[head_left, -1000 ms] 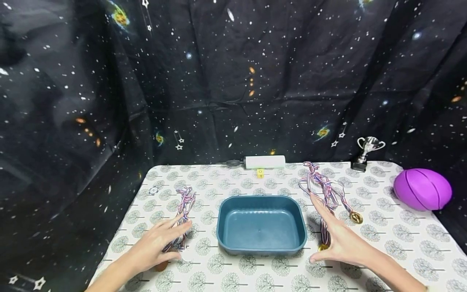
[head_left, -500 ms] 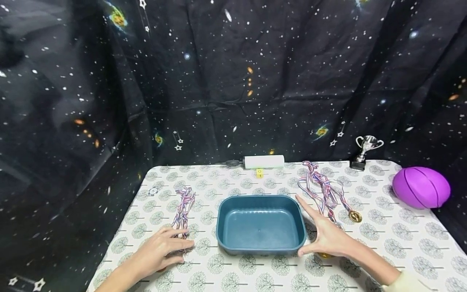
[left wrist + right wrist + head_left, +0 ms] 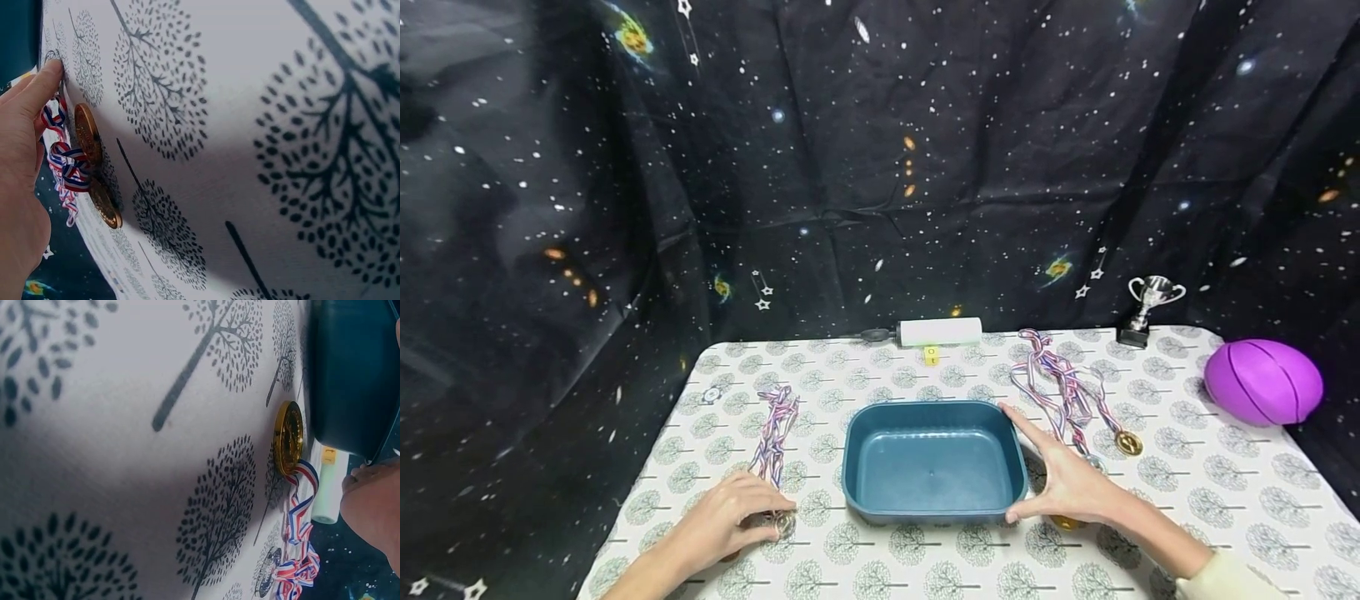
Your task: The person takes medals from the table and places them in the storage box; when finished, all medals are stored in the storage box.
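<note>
A teal tray (image 3: 934,406) sits empty at the middle of the tree-print tablecloth. My right hand (image 3: 1067,487) lies against its right side, index finger straight along the rim and thumb at the near corner of the tray (image 3: 350,375). A gold medal (image 3: 288,437) on a striped ribbon lies just under this hand (image 3: 372,506). More ribboned medals (image 3: 1060,387) trail behind it. Left of the tray, my left hand (image 3: 722,521) rests with straight fingers over two bronze medals (image 3: 87,132) at the near end of a ribbon bundle (image 3: 772,429). The fingertip of this hand (image 3: 19,156) touches the cloth.
A purple ball (image 3: 1262,382) sits at the right table edge and a small silver trophy (image 3: 1152,307) at the back right. A white pump (image 3: 940,332) and a yellow cube (image 3: 931,355) lie at the back centre. Dark starry cloth hangs behind and to the left.
My right hand has slid left off the medals to the tray's right side. My left hand has drawn back toward the near edge and settled over the medals.
</note>
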The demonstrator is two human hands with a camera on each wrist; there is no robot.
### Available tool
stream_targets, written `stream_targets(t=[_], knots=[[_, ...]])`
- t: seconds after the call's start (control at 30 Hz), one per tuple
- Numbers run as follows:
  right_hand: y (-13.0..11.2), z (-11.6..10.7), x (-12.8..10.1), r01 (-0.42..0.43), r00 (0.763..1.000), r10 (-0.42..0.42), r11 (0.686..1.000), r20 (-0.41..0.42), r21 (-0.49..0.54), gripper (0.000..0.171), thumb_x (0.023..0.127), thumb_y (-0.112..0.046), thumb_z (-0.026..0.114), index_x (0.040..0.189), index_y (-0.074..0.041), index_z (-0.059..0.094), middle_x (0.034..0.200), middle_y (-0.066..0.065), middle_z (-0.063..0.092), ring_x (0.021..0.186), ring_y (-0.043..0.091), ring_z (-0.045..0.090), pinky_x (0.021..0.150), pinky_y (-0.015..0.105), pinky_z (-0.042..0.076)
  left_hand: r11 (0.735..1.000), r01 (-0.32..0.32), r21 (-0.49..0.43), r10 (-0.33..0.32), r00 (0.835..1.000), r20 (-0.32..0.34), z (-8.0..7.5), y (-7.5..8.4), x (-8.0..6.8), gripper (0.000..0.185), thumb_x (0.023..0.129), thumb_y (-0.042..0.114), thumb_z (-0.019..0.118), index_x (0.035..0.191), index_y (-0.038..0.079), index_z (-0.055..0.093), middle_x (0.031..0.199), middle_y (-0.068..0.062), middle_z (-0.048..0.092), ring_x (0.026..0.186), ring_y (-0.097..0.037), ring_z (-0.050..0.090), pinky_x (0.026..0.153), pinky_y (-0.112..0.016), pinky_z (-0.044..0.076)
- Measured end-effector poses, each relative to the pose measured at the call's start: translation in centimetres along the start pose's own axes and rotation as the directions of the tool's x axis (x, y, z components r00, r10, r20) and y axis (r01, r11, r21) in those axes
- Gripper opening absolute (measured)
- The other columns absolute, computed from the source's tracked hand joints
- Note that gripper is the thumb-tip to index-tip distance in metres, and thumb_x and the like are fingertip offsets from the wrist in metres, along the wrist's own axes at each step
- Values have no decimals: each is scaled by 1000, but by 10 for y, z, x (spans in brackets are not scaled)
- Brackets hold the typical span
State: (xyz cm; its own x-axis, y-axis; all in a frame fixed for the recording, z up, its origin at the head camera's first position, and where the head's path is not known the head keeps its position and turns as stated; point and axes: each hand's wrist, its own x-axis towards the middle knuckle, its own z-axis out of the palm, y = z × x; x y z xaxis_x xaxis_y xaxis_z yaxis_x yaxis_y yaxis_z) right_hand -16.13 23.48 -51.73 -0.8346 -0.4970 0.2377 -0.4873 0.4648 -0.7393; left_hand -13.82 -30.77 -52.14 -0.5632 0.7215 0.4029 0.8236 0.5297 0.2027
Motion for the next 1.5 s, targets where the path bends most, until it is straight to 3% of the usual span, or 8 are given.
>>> stream_targets(t=[0.23,0.5,0.6,0.83,1.1,1.23,1.37,1.5], knots=[[0,0,0,2,1000,-2,1000,-11,-11,144,62,-45,104,172,-17,17,170,30,25,149,57,32,111,80,29,995,-22,-93,16,998,-57,-4,-2,6,28,80,21,92,105,28,83,97,22,75,87,-1,67,80,-15,52],[-2,0,-1,-12,1000,12,1000,-11,-25,143,63,-47,103,172,-17,16,170,30,25,148,57,34,110,80,31,966,98,-241,-137,979,-153,-33,-1,34,27,85,1,86,107,17,85,103,9,81,90,-10,77,86,-14,58],[-2,0,-1,-17,1000,17,999,-9,-30,142,64,-47,103,172,-17,16,170,29,26,147,58,35,109,80,32,944,183,-275,-236,956,-177,-53,2,51,28,90,-1,82,112,15,84,109,5,81,100,-14,78,95,-14,55],[-2,0,-2,-28,1000,28,999,-4,-42,142,65,-50,101,173,-19,14,170,30,25,147,58,35,108,82,33,846,358,-394,-459,866,-199,-104,14,97,21,98,6,76,115,17,83,113,6,80,113,-5,71,98,-13,51],[-3,-1,-2,-37,999,37,998,2,-60,141,66,-50,101,173,-21,13,170,28,26,145,59,38,106,82,36,721,187,-667,-498,810,-311,-152,29,147,15,95,-9,73,109,-6,76,99,-7,82,85,-13,78,73,-21,61],[-3,-1,-3,-42,999,43,997,3,-68,142,66,-51,101,173,-20,13,169,31,25,144,59,39,106,81,37,678,111,-727,-507,786,-353,-172,39,167,16,95,-11,72,111,-8,75,98,-8,81,86,-14,77,77,-22,61],[-2,-1,-2,-45,999,46,998,7,-54,142,66,-51,101,173,-20,13,169,31,25,145,59,38,107,81,36,644,26,-765,-466,806,-365,-186,50,186,20,94,-17,69,112,-9,74,100,-11,81,93,-17,78,93,-27,61],[-1,-1,-1,-45,999,45,998,12,-38,142,66,-49,101,173,-20,12,170,31,24,145,59,37,107,80,36,629,-16,-777,-396,853,-339,-192,60,203,21,94,-18,69,113,-9,73,102,-14,80,93,-21,78,97,-32,61]])
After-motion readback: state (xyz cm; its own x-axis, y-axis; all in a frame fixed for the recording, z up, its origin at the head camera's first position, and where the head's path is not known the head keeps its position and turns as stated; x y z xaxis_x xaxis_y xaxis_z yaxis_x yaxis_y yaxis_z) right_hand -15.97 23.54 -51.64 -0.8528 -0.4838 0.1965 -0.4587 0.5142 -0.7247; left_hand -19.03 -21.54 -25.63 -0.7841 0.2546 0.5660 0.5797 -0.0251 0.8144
